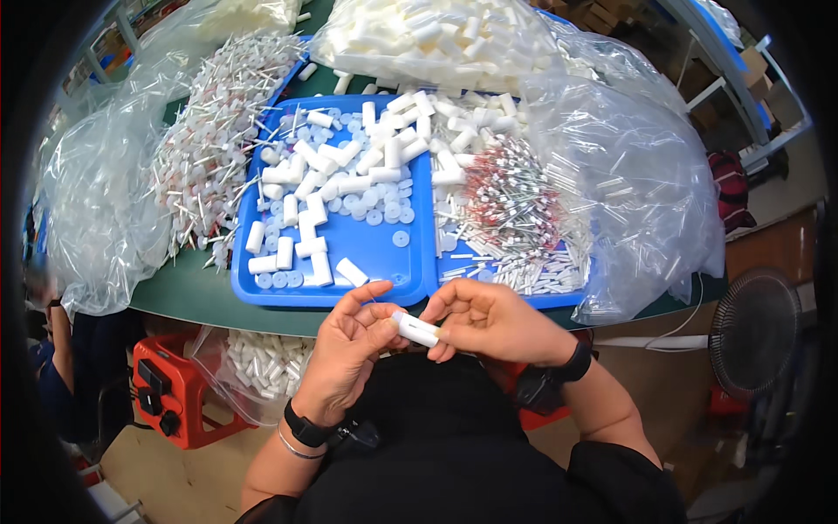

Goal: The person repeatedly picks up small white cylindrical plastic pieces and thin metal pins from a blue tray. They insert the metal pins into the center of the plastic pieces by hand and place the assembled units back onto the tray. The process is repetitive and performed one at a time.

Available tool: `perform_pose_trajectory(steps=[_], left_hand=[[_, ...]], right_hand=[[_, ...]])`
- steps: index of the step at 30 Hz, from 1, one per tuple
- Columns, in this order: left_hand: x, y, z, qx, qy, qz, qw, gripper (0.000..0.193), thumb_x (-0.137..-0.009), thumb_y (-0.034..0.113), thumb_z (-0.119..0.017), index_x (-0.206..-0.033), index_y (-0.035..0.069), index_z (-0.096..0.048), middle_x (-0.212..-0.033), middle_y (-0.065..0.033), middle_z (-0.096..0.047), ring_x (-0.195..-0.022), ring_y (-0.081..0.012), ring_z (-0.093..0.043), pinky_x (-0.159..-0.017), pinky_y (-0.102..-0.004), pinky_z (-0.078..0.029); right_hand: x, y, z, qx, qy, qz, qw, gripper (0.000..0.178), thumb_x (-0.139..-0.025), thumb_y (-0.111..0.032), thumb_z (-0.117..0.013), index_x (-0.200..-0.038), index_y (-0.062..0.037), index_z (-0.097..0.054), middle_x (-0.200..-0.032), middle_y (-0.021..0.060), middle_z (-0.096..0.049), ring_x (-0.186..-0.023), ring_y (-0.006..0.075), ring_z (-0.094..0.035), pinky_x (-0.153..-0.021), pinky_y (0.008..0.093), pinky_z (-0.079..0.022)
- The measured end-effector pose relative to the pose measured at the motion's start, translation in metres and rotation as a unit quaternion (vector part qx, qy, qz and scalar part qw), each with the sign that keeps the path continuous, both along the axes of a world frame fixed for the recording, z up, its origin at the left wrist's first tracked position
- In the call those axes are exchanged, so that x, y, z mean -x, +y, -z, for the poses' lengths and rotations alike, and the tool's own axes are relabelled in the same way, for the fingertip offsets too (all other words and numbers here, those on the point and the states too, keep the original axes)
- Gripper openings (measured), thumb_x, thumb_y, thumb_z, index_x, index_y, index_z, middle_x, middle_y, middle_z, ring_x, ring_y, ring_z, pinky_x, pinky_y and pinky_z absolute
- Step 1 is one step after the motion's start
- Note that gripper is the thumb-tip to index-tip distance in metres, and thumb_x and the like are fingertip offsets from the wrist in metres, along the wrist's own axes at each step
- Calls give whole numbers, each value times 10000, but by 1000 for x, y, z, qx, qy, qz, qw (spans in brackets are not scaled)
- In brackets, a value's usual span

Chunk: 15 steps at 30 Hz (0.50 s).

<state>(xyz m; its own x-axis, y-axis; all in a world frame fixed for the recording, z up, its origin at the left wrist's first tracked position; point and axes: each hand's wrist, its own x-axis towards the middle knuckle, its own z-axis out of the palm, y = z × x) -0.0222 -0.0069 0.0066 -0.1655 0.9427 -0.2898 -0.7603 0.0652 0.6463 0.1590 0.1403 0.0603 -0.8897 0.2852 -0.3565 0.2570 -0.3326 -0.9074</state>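
Note:
A small white cylinder [417, 330] with a dark slit-like mark on its side is held between my two hands, just off the table's near edge. My left hand [360, 336] pinches its left end, where a bluish translucent piece shows by the fingertips. At the other end, the thumb and fingers of my right hand [480, 321] close on it. Beyond them lies a blue tray [375, 269] with loose white cylinders [321, 267] and translucent round discs [401, 238]. One cylinder [352, 272] rests in the tray close to my left fingertips.
To the right sit thin white sticks and red-and-white pieces [515, 192] beside a clear plastic bag [624, 183]. Disc-ended stems [214, 131] are heaped at left. A large bag of white cylinders [436, 39] stands behind. Below are a red stool [179, 384] and, at right, a fan [755, 332].

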Motion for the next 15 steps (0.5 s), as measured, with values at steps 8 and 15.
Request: perform_pose_trajectory(steps=[8,15], left_hand=[[-13,6,-3,-58,22,56,997,351,-977,130,-689,-1276,-5,-562,-1199,-139,-674,-983,-170,-675,-855,-299,-564],[-11,-3,-3,-34,47,91,994,128,-1028,137,-598,-1060,77,-490,-1165,-243,-680,-832,-131,-662,-770,-292,-578]], right_hand=[[-15,-25,-6,-205,37,46,977,190,-978,-15,-600,-1160,33,-578,-946,86,-703,-917,116,-724,-748,269,-561],[-104,57,2,-713,-415,122,553,246,-913,-197,-700,-1035,-2,-614,-880,221,-697,-786,420,-683,-684,489,-529]])
